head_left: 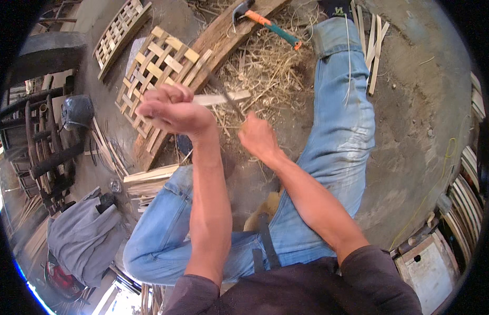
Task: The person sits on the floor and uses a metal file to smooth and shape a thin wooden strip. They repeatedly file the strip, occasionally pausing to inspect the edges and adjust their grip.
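Note:
My left hand [173, 111] is closed around one end of a pale wooden strip [223, 98], which points right across the space between my hands. In my closed right hand [259, 137] is a knife [235, 105], its dark blade slanting up and left past the strip; its handle is hidden in the fist. Beyond my left hand, a woven lattice panel [159, 68] of pale slats leans on a thick wooden beam [218, 38]. A claw hammer [266, 23] with an orange and green handle lies at the beam's far end.
Wood shavings [273, 68] cover the floor between my legs. Another woven panel [121, 35] lies far left. Loose strips [378, 50] rest beside my right foot, and more strips [150, 176] by my left knee. A grey cloth [86, 236] drapes at lower left.

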Demonstrator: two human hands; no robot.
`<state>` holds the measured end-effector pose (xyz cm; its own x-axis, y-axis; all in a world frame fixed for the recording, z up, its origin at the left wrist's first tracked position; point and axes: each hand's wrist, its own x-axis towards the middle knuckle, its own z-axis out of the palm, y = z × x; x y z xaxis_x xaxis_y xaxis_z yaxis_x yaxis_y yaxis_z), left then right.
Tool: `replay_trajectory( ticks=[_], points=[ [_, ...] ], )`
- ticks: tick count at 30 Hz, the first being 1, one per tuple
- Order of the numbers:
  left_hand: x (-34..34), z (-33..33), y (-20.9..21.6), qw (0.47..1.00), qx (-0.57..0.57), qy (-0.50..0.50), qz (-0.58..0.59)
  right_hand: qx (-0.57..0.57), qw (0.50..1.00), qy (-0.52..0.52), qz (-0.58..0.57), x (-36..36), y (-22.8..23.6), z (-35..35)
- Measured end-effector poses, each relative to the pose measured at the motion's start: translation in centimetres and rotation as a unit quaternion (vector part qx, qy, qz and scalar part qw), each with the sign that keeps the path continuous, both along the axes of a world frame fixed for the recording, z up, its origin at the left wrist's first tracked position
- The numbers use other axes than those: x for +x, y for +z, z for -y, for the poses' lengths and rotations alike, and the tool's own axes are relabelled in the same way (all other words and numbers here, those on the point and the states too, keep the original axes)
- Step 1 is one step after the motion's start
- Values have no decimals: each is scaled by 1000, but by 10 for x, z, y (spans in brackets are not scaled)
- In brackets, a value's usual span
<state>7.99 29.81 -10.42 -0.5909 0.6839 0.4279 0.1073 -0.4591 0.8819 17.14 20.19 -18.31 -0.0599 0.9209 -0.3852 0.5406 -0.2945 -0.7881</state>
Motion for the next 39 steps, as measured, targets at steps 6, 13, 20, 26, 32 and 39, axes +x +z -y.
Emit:
replay_trajectory(
  ticks=[6,13,20,26,32,39],
  points=[
    [9,5,-1,1000,9,-20,-6,-4,999,-37,-9,7,-19,14],
    [23,75,7,985,-24,-58,-158,-113,861,-274,-413,-12,40,5],
    [-13,242,51,945,-194,-143,-221,-153,869,-208,-421,3,42,37],
    [-70,265,65,858,-439,-227,143,-112,907,-99,-395,3,75,60],
    [-62,246,64,721,-547,-392,166,-28,982,82,-170,2,100,62],
    [-66,264,73,692,-515,-340,376,242,880,377,160,41,120,62]
  ],
)
